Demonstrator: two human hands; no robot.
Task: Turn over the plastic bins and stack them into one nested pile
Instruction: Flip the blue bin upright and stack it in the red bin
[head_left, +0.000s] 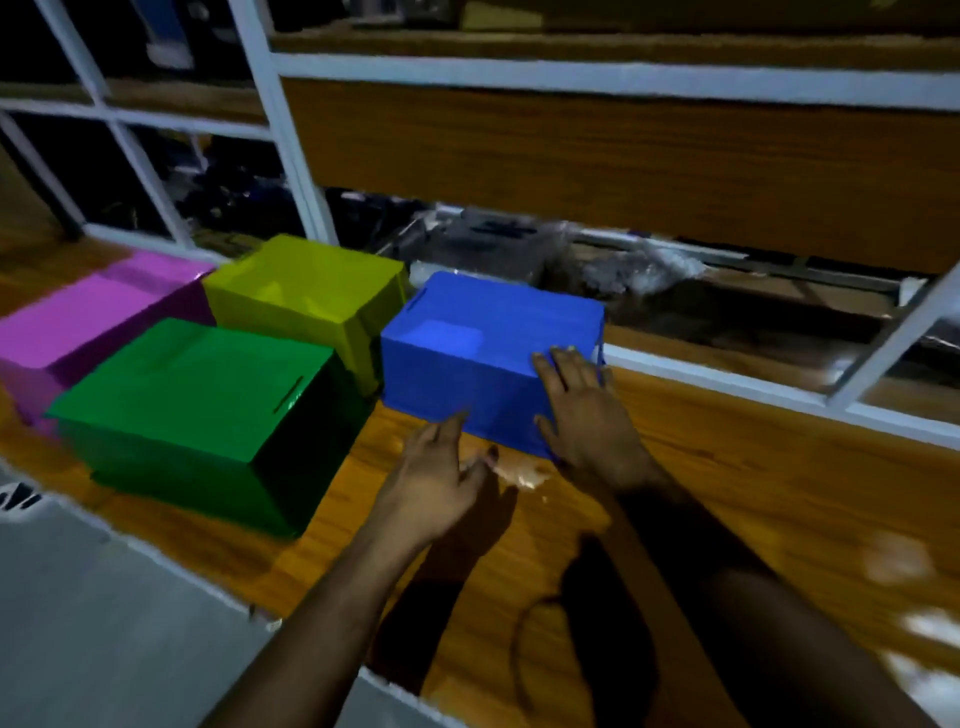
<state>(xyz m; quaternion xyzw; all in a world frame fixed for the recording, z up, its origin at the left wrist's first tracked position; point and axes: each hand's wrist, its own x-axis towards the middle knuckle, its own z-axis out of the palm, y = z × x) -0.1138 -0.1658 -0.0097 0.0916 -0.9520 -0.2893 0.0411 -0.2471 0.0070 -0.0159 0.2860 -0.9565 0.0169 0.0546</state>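
Observation:
Four plastic bins stand upside down on a wooden table (727, 493). The blue bin (483, 343) is nearest my hands, in the middle. My right hand (587, 410) lies flat with straight fingers against its near right corner. My left hand (441, 478) hovers open just in front of the blue bin's near lower edge, fingers spread and relaxed, holding nothing. Left of the blue bin stand the yellow bin (311, 296) at the back, the green bin (197, 400) in front, and the pink bin (88, 322) at the far left.
A white-framed partition (291, 171) with wooden panels runs behind the bins. Beyond it lie dark clutter and clear plastic wrap (639, 267). The table's near edge drops to a grey floor (104, 613) at lower left. Bare wood stretches to the right of the blue bin.

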